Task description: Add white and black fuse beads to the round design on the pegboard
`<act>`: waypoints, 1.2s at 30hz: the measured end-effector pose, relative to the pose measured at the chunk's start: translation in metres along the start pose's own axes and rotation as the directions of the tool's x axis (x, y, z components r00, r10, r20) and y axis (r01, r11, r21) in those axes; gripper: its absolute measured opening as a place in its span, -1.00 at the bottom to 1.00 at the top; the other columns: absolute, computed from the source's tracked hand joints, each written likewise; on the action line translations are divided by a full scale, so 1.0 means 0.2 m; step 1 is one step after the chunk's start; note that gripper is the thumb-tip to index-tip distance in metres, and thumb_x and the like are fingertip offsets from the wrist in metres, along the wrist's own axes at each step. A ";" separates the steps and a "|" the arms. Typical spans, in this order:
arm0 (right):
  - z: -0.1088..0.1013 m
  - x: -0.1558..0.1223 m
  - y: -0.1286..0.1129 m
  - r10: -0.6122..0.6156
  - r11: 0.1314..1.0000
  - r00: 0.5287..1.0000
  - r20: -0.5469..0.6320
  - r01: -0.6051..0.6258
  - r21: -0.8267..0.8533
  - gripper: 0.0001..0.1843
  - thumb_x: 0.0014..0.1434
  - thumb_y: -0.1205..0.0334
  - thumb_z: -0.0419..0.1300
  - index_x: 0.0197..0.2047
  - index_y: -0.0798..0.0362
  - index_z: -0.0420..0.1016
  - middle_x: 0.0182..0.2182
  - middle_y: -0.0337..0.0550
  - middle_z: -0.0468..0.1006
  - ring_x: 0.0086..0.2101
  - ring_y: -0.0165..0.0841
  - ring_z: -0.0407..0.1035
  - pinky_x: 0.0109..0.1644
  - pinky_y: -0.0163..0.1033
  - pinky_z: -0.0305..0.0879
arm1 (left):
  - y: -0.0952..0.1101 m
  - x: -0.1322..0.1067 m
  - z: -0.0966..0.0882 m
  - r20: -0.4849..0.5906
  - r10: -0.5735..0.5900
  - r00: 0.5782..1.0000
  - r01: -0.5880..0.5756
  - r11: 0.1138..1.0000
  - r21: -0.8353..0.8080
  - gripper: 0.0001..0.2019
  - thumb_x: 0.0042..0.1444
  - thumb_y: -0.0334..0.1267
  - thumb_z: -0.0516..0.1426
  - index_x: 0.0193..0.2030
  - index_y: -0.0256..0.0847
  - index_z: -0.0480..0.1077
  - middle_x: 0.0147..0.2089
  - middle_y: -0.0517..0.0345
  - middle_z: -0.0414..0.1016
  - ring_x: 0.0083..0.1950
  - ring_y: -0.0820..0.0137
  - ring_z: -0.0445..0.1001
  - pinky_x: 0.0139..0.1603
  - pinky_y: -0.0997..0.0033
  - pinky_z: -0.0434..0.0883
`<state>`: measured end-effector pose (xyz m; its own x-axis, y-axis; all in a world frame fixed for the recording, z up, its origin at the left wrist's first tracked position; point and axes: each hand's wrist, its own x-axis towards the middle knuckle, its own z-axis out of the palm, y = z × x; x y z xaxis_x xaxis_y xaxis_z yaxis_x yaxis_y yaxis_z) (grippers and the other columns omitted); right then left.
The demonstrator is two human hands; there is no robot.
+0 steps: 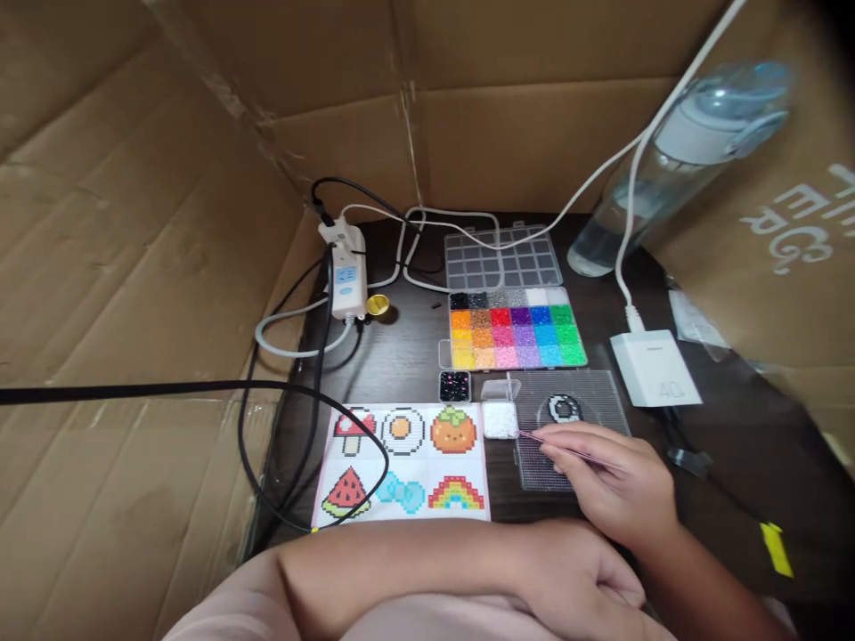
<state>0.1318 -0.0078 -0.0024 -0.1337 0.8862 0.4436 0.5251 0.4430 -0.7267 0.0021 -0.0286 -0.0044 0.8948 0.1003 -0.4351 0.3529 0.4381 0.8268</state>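
Observation:
My right hand (607, 472) pinches slim pink tweezers (531, 435). Their tips point left, at the right edge of a small open box of white beads (500, 420). Beneath this hand lies a clear pegboard (534, 472), partly covered by it. A round black-and-white bead figure (565, 409) sits on the board, just beyond my fingers. My left hand (581, 570) rests low across my body near my right forearm, its fingers curled in; I see nothing held in it. A pattern sheet (404, 465) with pixel pictures, including a fried egg and a mushroom, lies to the left.
A sorted bead case (517, 331) stands behind with its lid (504, 258) folded back. Beside the white box is a small box of dark beads (455, 386). A power strip (348, 271), black cable (134, 389), white charger (655, 368) and tilted bottle (674, 169) surround this area.

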 end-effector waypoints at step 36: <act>-0.18 -0.14 0.15 0.289 0.954 0.898 -0.331 -0.299 0.022 -0.84 0.12 0.46 0.29 -0.31 0.03 0.66 -0.37 -0.17 0.66 -0.59 -0.47 0.43 -0.56 -0.34 0.42 | 0.03 0.01 -0.04 -0.010 0.118 0.993 -0.117 0.990 0.077 -0.39 -0.01 0.14 0.29 -0.66 -0.24 0.05 -0.64 0.40 -0.12 -0.54 0.59 -0.13 -0.55 0.40 -0.12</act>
<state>0.1815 -0.0235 -0.0184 0.3102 0.8789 0.3623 0.5227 0.1607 -0.8372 0.0035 -0.0188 -0.0040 0.9274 0.1603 -0.3381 0.2659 0.3534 0.8969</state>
